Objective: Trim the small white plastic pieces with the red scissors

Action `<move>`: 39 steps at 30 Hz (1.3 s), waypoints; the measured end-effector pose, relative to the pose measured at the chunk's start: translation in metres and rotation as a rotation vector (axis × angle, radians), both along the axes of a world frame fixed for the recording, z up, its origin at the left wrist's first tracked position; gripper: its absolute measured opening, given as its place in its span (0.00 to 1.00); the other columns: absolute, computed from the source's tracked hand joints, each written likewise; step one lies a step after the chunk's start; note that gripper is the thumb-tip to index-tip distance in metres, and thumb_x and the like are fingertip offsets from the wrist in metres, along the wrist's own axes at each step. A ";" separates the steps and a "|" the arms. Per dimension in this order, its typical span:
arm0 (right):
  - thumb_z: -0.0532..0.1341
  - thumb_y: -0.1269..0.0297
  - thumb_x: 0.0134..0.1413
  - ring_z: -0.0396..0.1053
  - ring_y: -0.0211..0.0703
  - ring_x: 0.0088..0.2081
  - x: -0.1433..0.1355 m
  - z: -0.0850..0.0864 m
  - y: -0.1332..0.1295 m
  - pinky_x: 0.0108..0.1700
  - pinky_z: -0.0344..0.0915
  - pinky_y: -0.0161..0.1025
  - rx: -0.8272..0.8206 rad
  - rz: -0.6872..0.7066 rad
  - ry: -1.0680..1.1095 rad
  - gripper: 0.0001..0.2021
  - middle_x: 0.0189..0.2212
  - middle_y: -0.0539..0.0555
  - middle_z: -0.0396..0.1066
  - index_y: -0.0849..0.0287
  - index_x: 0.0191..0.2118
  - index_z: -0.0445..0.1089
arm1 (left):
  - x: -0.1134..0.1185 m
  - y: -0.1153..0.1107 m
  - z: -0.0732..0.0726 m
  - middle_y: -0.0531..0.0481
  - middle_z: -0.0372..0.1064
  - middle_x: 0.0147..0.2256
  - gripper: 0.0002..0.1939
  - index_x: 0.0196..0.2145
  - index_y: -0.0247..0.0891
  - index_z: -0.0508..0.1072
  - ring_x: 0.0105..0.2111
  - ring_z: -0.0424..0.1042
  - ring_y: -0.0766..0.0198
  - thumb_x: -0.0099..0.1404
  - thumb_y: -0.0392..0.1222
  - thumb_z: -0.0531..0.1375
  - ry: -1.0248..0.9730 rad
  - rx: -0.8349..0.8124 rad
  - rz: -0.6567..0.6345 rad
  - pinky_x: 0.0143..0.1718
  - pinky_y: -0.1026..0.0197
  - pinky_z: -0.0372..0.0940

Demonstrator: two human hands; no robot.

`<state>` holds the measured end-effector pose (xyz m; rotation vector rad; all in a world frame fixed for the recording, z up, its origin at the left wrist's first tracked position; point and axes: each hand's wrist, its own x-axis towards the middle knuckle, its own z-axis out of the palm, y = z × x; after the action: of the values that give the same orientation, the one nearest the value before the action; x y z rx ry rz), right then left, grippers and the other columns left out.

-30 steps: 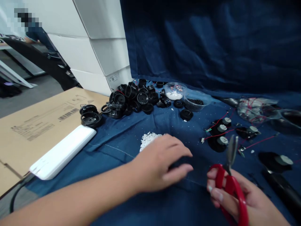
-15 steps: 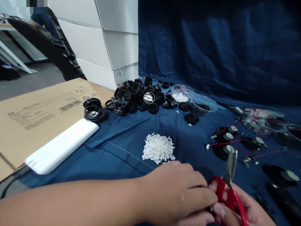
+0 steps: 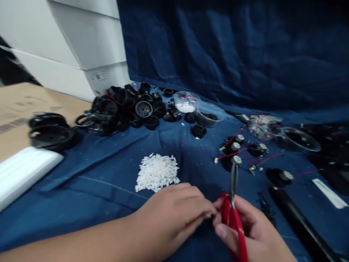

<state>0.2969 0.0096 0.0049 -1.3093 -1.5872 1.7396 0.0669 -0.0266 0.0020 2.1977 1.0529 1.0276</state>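
Red-handled scissors (image 3: 233,214) are in my right hand (image 3: 253,229), their blades pointing up and away. My left hand (image 3: 177,214) is closed, its thumb and fingertips pinched close beside the right fingertips. Something small and dark shows at the left fingertips, too small to make out. Just beyond my left hand a pile of small white plastic pieces (image 3: 157,171) lies on the blue cloth (image 3: 109,160). Black round parts with silver motors (image 3: 236,159) and red wires lie beyond the scissors.
Black round housings (image 3: 127,105) are heaped at the back left, near white boxes (image 3: 89,40) and cardboard (image 3: 54,98). Clear bowls (image 3: 209,115) stand at the back. A white block (image 3: 27,171) lies left; a black rod (image 3: 302,222) and white strip (image 3: 329,193) lie right.
The view has turned right, so the surroundings sit further left and more black parts show at the right. Both hands are still close together, and the scissors remain in my right hand.
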 end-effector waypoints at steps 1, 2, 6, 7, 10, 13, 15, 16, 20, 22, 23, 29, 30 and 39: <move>0.76 0.53 0.52 0.70 0.39 0.32 0.001 0.001 0.003 0.33 0.68 0.31 0.010 0.011 -0.002 0.15 0.33 0.49 0.76 0.51 0.42 0.77 | 0.000 0.002 -0.001 0.50 0.77 0.42 0.10 0.49 0.38 0.75 0.40 0.74 0.65 0.78 0.33 0.55 -0.026 -0.027 0.014 0.43 0.64 0.68; 0.75 0.55 0.53 0.69 0.38 0.31 0.001 0.001 0.005 0.33 0.67 0.31 0.014 0.015 0.002 0.14 0.33 0.48 0.75 0.51 0.43 0.77 | -0.001 0.003 -0.002 0.50 0.77 0.42 0.10 0.49 0.39 0.75 0.40 0.74 0.66 0.78 0.33 0.55 -0.053 -0.046 0.033 0.43 0.65 0.68; 0.73 0.58 0.54 0.68 0.37 0.30 0.003 0.005 0.006 0.34 0.67 0.32 0.024 -0.002 0.020 0.13 0.33 0.47 0.74 0.52 0.44 0.76 | -0.001 0.008 -0.001 0.53 0.77 0.43 0.14 0.54 0.45 0.77 0.41 0.76 0.67 0.77 0.33 0.57 -0.178 -0.114 0.117 0.44 0.67 0.69; 0.73 0.59 0.53 0.68 0.37 0.30 0.002 0.006 0.005 0.34 0.67 0.32 0.030 -0.004 0.023 0.13 0.32 0.47 0.74 0.52 0.44 0.76 | -0.001 0.008 0.000 0.53 0.77 0.43 0.15 0.54 0.46 0.78 0.41 0.76 0.68 0.77 0.33 0.57 -0.198 -0.132 0.133 0.44 0.67 0.70; 0.74 0.59 0.52 0.67 0.37 0.29 0.002 0.011 0.004 0.34 0.66 0.32 0.047 -0.008 0.022 0.14 0.30 0.47 0.74 0.52 0.44 0.76 | -0.001 0.008 0.002 0.52 0.75 0.42 0.17 0.54 0.48 0.79 0.39 0.76 0.68 0.75 0.32 0.57 -0.210 -0.147 0.164 0.41 0.67 0.70; 0.73 0.59 0.52 0.68 0.38 0.29 0.001 0.013 0.003 0.34 0.67 0.33 0.069 -0.018 -0.012 0.13 0.30 0.47 0.73 0.52 0.43 0.76 | -0.002 0.005 0.003 0.51 0.71 0.40 0.18 0.52 0.47 0.81 0.35 0.74 0.70 0.72 0.31 0.59 -0.152 -0.098 0.190 0.35 0.69 0.69; 0.73 0.58 0.52 0.69 0.39 0.30 0.001 0.013 0.003 0.35 0.69 0.33 0.083 -0.029 -0.044 0.14 0.30 0.47 0.73 0.52 0.43 0.76 | -0.002 0.003 0.004 0.51 0.68 0.38 0.18 0.50 0.46 0.82 0.34 0.72 0.70 0.70 0.29 0.59 -0.113 -0.049 0.204 0.33 0.69 0.67; 0.73 0.58 0.52 0.69 0.39 0.30 0.001 0.013 0.003 0.35 0.69 0.33 0.091 -0.030 -0.060 0.14 0.30 0.47 0.74 0.52 0.44 0.76 | -0.002 0.003 0.004 0.51 0.68 0.37 0.19 0.50 0.46 0.82 0.34 0.72 0.69 0.70 0.29 0.59 -0.105 -0.033 0.204 0.33 0.69 0.67; 0.71 0.56 0.53 0.71 0.41 0.30 0.000 0.011 0.002 0.35 0.70 0.35 0.126 -0.009 -0.100 0.14 0.30 0.48 0.74 0.52 0.44 0.75 | -0.002 0.002 0.006 0.50 0.71 0.38 0.18 0.51 0.44 0.81 0.34 0.72 0.70 0.71 0.28 0.58 -0.110 -0.031 0.145 0.34 0.69 0.67; 0.71 0.56 0.54 0.70 0.40 0.30 -0.001 0.010 0.001 0.34 0.69 0.34 0.139 -0.011 -0.100 0.12 0.30 0.47 0.74 0.52 0.43 0.75 | -0.002 0.002 0.006 0.50 0.72 0.39 0.17 0.51 0.43 0.80 0.35 0.73 0.70 0.72 0.29 0.58 -0.113 -0.041 0.119 0.36 0.69 0.68; 0.70 0.56 0.55 0.71 0.40 0.30 -0.001 0.010 0.001 0.34 0.69 0.34 0.146 -0.017 -0.100 0.12 0.30 0.47 0.75 0.51 0.43 0.75 | -0.002 0.002 0.006 0.51 0.73 0.39 0.16 0.51 0.42 0.80 0.36 0.74 0.70 0.72 0.29 0.58 -0.112 -0.047 0.114 0.37 0.69 0.69; 0.70 0.55 0.56 0.75 0.42 0.33 0.000 0.011 -0.001 0.34 0.71 0.33 0.179 -0.053 -0.135 0.12 0.33 0.49 0.78 0.52 0.43 0.75 | 0.000 0.002 0.004 0.50 0.77 0.41 0.11 0.48 0.39 0.78 0.39 0.76 0.69 0.72 0.30 0.59 -0.147 -0.003 0.127 0.42 0.69 0.70; 0.70 0.55 0.56 0.76 0.43 0.33 0.000 0.011 -0.001 0.33 0.71 0.33 0.191 -0.048 -0.142 0.12 0.33 0.49 0.78 0.51 0.43 0.76 | 0.000 0.002 0.004 0.50 0.78 0.41 0.10 0.47 0.38 0.78 0.40 0.76 0.68 0.72 0.30 0.59 -0.150 0.005 0.128 0.42 0.68 0.70; 0.65 0.61 0.59 0.78 0.45 0.33 0.009 -0.001 0.005 0.36 0.76 0.36 0.569 0.131 -0.338 0.07 0.36 0.51 0.79 0.52 0.43 0.77 | -0.003 0.002 0.003 0.49 0.72 0.44 0.09 0.48 0.40 0.76 0.42 0.74 0.65 0.77 0.37 0.56 -0.117 -0.181 0.136 0.45 0.63 0.71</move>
<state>0.3063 0.0150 0.0037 -1.2619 -2.1879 1.0299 0.0642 -0.0246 0.0054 1.9208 1.2054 1.0618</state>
